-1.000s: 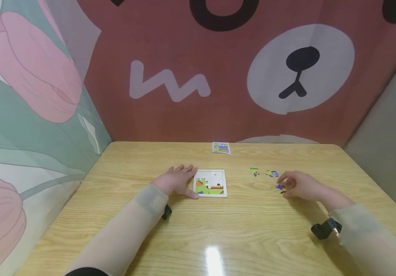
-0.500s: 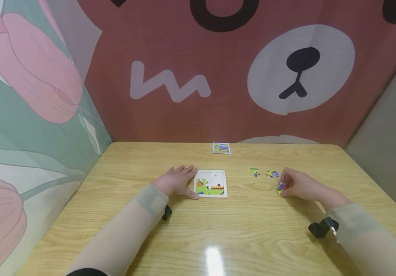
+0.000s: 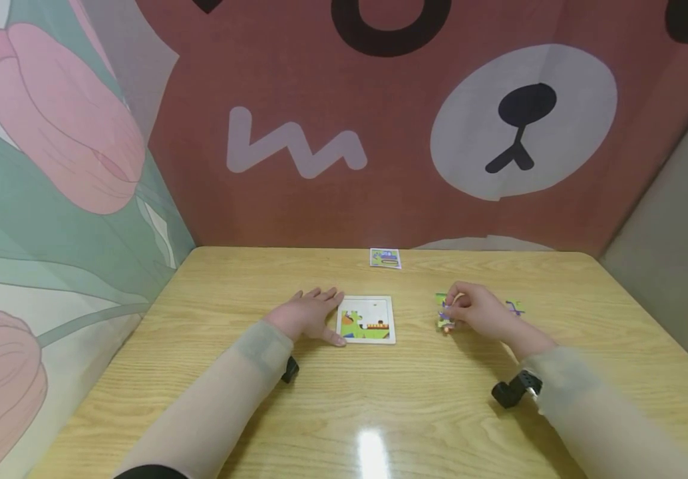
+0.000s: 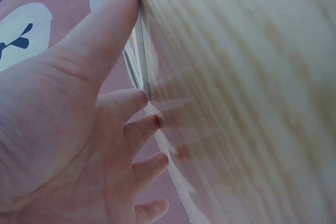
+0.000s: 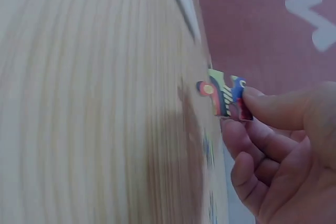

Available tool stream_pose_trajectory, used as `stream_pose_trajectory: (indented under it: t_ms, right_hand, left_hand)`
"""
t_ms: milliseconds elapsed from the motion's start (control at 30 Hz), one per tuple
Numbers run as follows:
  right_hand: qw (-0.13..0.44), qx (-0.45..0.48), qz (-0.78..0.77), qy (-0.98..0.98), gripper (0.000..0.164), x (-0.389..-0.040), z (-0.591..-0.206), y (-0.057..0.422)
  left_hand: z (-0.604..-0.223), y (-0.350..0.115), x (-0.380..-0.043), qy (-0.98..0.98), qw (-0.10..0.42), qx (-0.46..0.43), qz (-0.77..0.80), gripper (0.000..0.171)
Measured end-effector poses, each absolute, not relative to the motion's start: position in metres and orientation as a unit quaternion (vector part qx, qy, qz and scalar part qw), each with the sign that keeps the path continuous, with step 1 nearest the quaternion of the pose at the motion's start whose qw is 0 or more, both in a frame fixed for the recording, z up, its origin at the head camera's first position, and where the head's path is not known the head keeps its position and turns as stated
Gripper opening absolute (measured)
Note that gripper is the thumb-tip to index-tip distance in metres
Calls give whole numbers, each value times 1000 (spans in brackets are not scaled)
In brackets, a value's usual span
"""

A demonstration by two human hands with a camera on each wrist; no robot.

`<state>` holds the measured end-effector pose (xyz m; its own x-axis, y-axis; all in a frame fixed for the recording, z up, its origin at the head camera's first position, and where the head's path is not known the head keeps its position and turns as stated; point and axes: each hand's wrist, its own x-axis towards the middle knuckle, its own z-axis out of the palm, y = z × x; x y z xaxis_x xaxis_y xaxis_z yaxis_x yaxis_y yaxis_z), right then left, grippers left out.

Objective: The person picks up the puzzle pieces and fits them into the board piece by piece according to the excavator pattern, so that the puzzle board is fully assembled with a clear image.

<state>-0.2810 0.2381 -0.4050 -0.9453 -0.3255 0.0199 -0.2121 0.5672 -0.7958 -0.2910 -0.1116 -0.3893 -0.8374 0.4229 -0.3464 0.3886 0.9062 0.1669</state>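
In the head view a white-framed puzzle board (image 3: 392,320) lies flat on the table. Joined pieces with green shapes and a striped band fill its lower part; the upper part is pale. My left hand (image 3: 307,315) rests at the board's left edge, fingers spread, thumb by the near corner. Between thumb and fingertips my right hand (image 3: 480,313) pinches a small jigsaw piece (image 5: 224,98), to the right of the board and off the table. The right wrist view shows its red-and-yellow knob and blue and green patches.
Behind the right hand a loose green piece (image 3: 440,297) is partly hidden. Another loose piece (image 3: 515,308) lies farther right. A small picture card (image 3: 385,258) is near the table's back edge, by the mural wall (image 3: 296,213).
My right hand has picked up the jigsaw piece and carried it left, toward the board, passing over the loose pieces. My left hand and the board have stayed in place.
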Motion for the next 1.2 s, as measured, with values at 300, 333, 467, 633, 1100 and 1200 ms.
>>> stream_pose_trajectory:
  t_ms: [300,333,467,633,1100,1200]
  right_hand:
    - [58,-155,-493,854,10,-292,-404,159]
    - [59,-157,-495,853,10,-293,-404,151]
    - [66,-163,-494,851,11,-298,-406,125]
    - [75,-164,-487,855,10,-303,-412,107]
    - [88,-154,-449,876,12,-309,-416,96]
    - [81,-159,-431,885,17,-309,-416,96]
  left_hand:
    - [-390,-112,-293,959,191,206,43,106]
    - [-391,-112,-293,959,191,206,42,106]
    - [-392,-112,-295,960,190,204,38,106]
    - [-394,-112,-295,960,196,198,30,106]
    - [-394,-111,-296,958,199,205,30,105]
    - [-393,-111,-295,958,198,206,30,105]
